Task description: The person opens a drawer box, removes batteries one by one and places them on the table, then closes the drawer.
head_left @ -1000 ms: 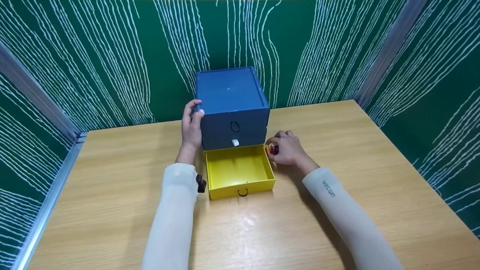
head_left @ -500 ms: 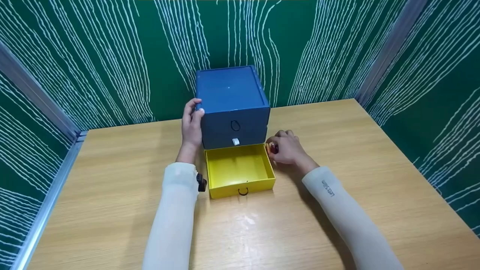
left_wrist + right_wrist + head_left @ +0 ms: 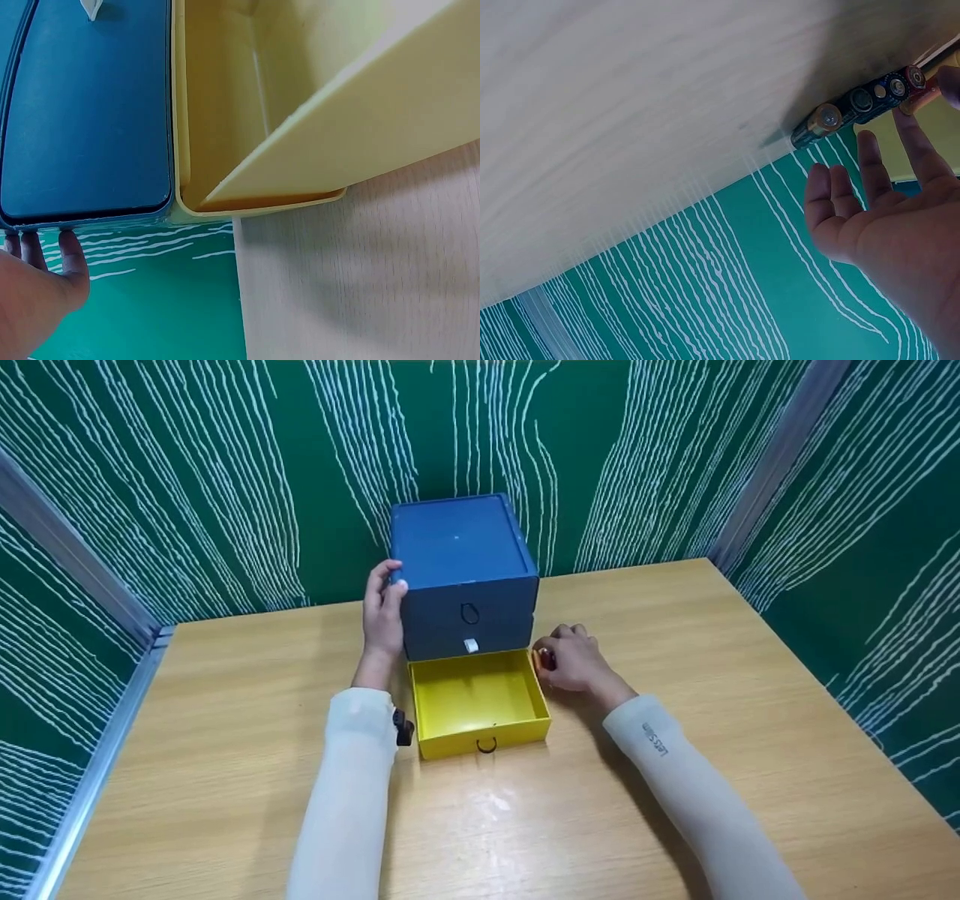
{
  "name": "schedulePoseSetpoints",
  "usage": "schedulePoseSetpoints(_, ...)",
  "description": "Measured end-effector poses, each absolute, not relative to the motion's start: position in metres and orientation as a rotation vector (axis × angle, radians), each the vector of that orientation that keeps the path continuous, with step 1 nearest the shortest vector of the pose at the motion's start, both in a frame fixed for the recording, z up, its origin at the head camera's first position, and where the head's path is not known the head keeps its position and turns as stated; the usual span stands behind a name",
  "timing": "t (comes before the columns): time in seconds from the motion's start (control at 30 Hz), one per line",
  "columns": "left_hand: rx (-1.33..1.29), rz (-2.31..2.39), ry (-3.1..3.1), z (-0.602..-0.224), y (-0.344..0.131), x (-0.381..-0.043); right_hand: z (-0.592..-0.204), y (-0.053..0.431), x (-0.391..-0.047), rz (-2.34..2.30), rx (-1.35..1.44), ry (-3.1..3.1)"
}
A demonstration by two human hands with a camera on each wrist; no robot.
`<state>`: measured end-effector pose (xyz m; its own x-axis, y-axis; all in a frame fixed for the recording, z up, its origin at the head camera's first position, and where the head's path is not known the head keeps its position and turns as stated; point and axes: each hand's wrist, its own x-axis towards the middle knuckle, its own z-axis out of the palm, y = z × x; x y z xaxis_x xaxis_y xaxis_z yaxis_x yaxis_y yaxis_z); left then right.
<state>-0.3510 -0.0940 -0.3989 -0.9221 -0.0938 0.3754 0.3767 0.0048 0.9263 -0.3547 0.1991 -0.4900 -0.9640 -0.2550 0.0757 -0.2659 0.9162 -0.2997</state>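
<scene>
My left hand rests against the left side of the blue drawer box, its thumb at the front corner. In the left wrist view its fingertips touch the box's side. Below the blue box, a yellow drawer is pulled out with nothing visible inside. At the drawer's right side, my right hand pinches an orange battery between thumb and index finger, low by the tabletop. Beside it stand several more batteries in a row, mostly hidden by the hand in the head view.
The boxes stand at the back of a wooden table, close to a green wall with white wavy lines. A black loop hangs on the drawer front; another loop and a white tab are on the blue box.
</scene>
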Motion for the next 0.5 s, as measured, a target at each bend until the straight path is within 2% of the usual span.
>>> schedulePoseSetpoints(0.33, -0.316, -1.978, -1.949, -0.382, -0.090, -0.332, -0.492, 0.198, -0.354, 0.462, 0.439, -3.033)
schedulePoseSetpoints(0.5, -0.311, -1.973, -1.941, -0.395, -0.093, -0.345, -0.493, 0.198, -0.354, 0.470, 0.427, -3.050)
